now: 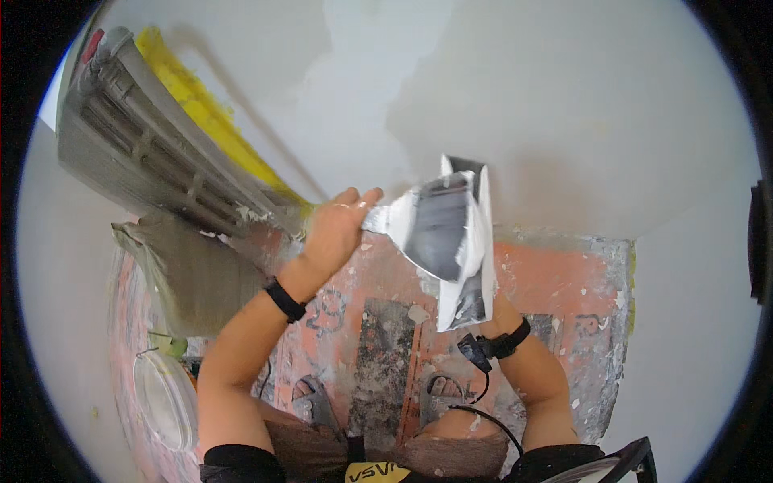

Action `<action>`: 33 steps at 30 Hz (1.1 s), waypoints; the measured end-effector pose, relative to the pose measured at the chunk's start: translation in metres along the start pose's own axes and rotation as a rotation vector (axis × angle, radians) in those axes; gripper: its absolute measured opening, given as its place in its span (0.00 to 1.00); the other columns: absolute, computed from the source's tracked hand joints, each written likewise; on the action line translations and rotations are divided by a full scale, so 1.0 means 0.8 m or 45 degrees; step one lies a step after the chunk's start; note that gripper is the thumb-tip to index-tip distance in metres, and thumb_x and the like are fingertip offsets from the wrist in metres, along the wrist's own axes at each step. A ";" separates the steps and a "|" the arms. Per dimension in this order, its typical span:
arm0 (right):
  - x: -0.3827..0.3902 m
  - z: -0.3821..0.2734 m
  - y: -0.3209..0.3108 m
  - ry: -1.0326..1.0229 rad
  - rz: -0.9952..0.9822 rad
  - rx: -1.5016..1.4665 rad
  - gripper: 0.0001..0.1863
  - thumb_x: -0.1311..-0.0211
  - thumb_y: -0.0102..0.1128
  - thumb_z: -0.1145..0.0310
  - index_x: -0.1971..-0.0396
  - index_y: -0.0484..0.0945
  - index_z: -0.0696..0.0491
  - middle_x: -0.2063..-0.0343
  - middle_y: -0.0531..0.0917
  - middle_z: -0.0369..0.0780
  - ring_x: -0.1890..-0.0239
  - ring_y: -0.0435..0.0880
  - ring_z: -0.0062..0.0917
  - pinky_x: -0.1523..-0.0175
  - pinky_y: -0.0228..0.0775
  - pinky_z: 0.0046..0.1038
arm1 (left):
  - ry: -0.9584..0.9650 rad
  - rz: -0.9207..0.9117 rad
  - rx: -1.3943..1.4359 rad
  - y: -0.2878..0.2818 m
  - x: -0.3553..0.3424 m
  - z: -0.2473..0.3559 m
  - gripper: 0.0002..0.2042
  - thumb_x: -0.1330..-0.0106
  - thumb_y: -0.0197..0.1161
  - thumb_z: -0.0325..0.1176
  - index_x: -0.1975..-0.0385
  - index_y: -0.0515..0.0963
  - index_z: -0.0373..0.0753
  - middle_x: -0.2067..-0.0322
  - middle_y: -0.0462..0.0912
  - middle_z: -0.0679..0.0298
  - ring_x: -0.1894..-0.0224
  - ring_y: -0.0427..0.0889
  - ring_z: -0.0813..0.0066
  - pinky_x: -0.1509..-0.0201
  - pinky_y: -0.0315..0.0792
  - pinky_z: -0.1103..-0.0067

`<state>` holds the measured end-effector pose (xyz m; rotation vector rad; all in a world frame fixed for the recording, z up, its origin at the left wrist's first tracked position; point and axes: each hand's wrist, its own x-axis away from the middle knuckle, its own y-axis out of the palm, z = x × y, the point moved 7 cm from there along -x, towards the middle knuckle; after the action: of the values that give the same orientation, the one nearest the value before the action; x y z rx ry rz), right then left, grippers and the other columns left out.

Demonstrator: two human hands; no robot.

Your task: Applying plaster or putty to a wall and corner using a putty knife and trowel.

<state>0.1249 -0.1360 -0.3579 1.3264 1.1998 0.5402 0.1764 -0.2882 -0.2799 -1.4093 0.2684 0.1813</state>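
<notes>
My left hand is closed on the handle of a putty knife. Its broad dark blade, edged with white putty, lies across a long, narrow finishing trowel. White putty coats much of the trowel too. My right hand is mostly hidden behind the trowel and holds it up from beneath; only the part near the wrist shows. Both tools are in the air in front of the wall, whose surface has lighter and darker grey patches.
A dusty radiator-like grille leans out at the far left beside a yellow strip. Below it is a drab cloth-like cover. A white bucket stands at the left. Putty-spattered orange sheeting covers the floor.
</notes>
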 end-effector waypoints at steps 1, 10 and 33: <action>0.001 0.005 0.006 0.015 -0.081 -0.061 0.22 0.28 0.52 0.54 0.43 0.71 0.53 0.54 0.82 0.42 0.52 0.82 0.34 0.49 0.81 0.37 | -0.041 -0.021 -0.023 -0.001 0.007 -0.017 0.27 0.49 0.60 0.18 0.46 0.74 0.45 0.64 0.78 0.53 0.61 0.80 0.45 0.59 0.74 0.59; 0.080 -0.089 -0.007 -0.575 1.024 0.391 0.29 0.23 0.37 0.46 0.32 0.61 0.49 0.38 0.73 0.43 0.36 0.72 0.39 0.30 0.64 0.45 | -0.573 -0.558 0.844 -0.010 0.153 -0.050 0.14 0.35 0.69 0.35 0.55 0.80 0.34 0.73 0.83 0.66 0.72 0.76 0.82 0.67 0.73 0.77; -0.002 0.004 -0.050 0.376 1.149 2.365 0.15 0.33 0.59 0.59 0.61 0.71 0.55 0.77 0.79 0.37 0.75 0.78 0.24 0.68 0.71 0.28 | -0.793 -0.388 1.434 0.029 0.210 -0.092 0.14 0.34 0.69 0.38 0.59 0.77 0.36 0.77 0.75 0.74 0.78 0.69 0.89 0.79 0.63 0.84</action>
<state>0.1147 -0.1483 -0.3951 3.5434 1.1623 0.0464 0.3243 -0.3630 -0.3611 -0.2219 -0.3387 0.1645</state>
